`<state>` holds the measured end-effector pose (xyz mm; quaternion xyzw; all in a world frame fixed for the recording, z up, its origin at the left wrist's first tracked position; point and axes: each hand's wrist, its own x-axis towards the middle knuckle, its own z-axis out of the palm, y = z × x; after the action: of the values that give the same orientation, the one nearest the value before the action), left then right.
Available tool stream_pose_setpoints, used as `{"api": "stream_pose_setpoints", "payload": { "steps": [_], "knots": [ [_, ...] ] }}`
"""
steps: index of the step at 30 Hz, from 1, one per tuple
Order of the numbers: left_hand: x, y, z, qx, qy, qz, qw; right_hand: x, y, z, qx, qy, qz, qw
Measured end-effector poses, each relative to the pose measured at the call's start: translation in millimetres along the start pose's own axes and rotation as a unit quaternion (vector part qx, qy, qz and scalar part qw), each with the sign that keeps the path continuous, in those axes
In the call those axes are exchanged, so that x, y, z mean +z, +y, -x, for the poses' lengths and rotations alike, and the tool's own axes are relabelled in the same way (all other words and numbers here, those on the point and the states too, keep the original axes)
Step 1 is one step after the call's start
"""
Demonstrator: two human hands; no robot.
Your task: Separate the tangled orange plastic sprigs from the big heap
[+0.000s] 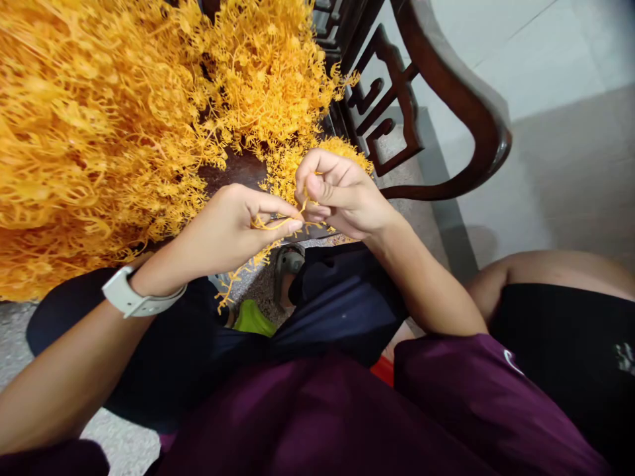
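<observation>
My left hand [233, 225] pinches a thin orange sprig [270, 226] between thumb and forefinger. A white watch [131, 297] is on that wrist. My right hand [340, 192] is closed on the other end of the same sprig, fingers curled, right beside the left fingertips. A loose strand [233, 281] hangs down from the sprig below my left hand. Both hands sit just in front of a big heap of orange plastic sprigs [109, 112], which fills the upper left, and a smaller clump [317, 155] lies directly behind my right hand.
A dark carved wooden chair [436, 86] with a curved arm holds the heap, at the top right. Pale tiled floor [560, 99] lies to the right. My lap in dark shorts and a purple shirt [347, 416] fills the bottom. A bare knee [546, 268] shows at right.
</observation>
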<state>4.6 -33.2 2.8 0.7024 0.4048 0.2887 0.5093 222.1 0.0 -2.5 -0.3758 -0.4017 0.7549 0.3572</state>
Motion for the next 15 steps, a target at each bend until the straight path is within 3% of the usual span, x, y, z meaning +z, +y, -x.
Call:
{"api": "stream_pose_setpoints", "payload": {
  "steps": [5, 7, 10, 11, 13, 15],
  "knots": [
    [3.5, 0.0, 0.8, 0.007, -0.035, 0.034, 0.999, -3.7, -0.9, -0.7, -0.03, -0.132, 0.064, 0.989],
    [3.9, -0.2, -2.7, 0.01, -0.013, 0.04, 0.999, -2.4, 0.7, -4.8, -0.065, -0.129, 0.099, 0.985],
    [3.4, 2.8, -7.9, 0.008, 0.055, 0.064, 0.996, -6.8, -3.6, -18.7, -0.114, -0.062, 0.11, 0.985],
    [3.5, 4.9, -8.0, 0.006, 0.054, 0.085, 0.995, -12.7, -8.2, -24.8, -0.127, -0.022, 0.099, 0.987],
    [4.7, 9.2, -4.8, -0.002, 0.015, 0.134, 0.991, -31.8, -21.9, -36.6, -0.16, 0.09, 0.073, 0.98],
    [6.3, 11.0, 0.4, -0.02, -0.02, 0.17, 0.985, -55.2, -36.9, -43.8, -0.201, 0.22, 0.056, 0.953]
  ]
}}
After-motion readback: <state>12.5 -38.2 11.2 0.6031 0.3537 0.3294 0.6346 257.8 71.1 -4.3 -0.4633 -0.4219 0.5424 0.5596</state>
